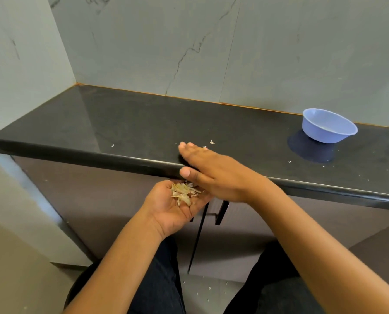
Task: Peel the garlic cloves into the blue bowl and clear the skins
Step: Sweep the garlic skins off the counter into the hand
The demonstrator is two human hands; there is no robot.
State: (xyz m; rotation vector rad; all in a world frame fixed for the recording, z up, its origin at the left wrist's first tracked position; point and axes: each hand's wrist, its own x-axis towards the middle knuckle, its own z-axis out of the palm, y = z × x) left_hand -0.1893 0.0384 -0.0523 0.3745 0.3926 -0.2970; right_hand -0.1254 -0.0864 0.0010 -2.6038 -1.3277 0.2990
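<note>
The left hand [168, 209] is cupped palm up just below the front edge of the black tabletop [143, 123], with a small heap of garlic skins [184, 192] lying loose in its palm. The right hand [213, 171] lies flat with straight fingers across that front edge, directly above the skins, thumb hanging under the rim. The blue bowl [320, 134] stands upright near the back edge, towards the right end, well apart from both hands. A skin scrap [212, 142] lies just beyond the right fingertips. More flecks dot the floor [209, 288].
</note>
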